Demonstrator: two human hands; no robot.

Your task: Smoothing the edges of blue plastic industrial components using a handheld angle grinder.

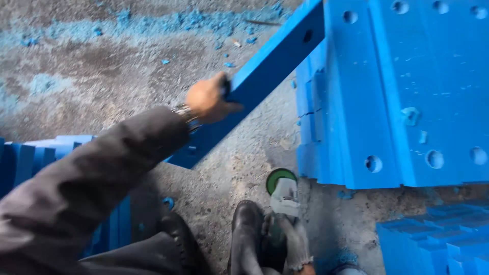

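My left hand (208, 100), a watch on its wrist and a dark grey sleeve behind it, grips the upper edge of a long blue plastic bar (270, 66). The bar slants from the floor near my feet up toward the top right and has a hole near its far end. At the bottom, my right hand (295, 243) in a grey glove holds a small angle grinder (283, 193) with a green disc guard. The grinder points down at the concrete, close to the corner of a blue stack.
A stack of thick blue slabs (402, 91) with round holes fills the right side. More blue pieces lie at bottom right (438, 239) and under my left arm (35, 153). Blue shavings dust the concrete floor (102, 66). My black shoes (247, 229) stand at the bottom.
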